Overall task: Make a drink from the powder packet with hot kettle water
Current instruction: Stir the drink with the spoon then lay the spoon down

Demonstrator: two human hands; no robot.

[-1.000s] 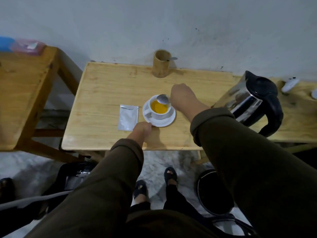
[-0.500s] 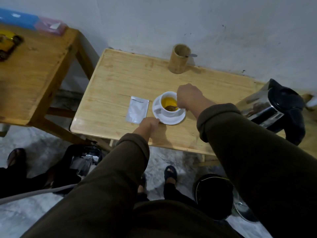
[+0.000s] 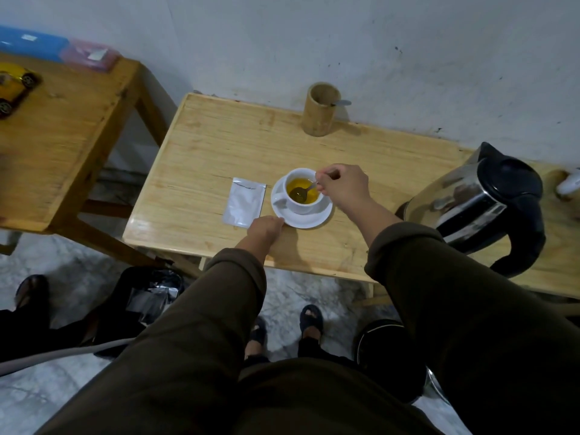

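A white cup [image 3: 299, 206] with yellow liquid stands on a white saucer [image 3: 310, 219] on the light wooden table [image 3: 204, 152]. My right hand [image 3: 345, 185] pinches the handle of a metal spoon [image 3: 303, 191] whose bowl dips into the liquid. My left hand [image 3: 266, 227] holds the saucer's near-left rim. A silver powder packet [image 3: 244, 202] lies flat just left of the saucer. A steel kettle [image 3: 480, 202] with black lid and handle stands at the right.
A bamboo holder [image 3: 320, 109] with a utensil stands at the table's back edge by the wall. A second wooden table [image 3: 62, 136] at left carries a yellow toy car [image 3: 12, 87] and plastic boxes [image 3: 56, 48]. A dark bin [image 3: 389, 359] and bags sit on the floor.
One second ago the spoon was lifted above the cup's rim; now its bowl is down in the yellow liquid. My left hand has stayed on the saucer. The camera view has shifted left.
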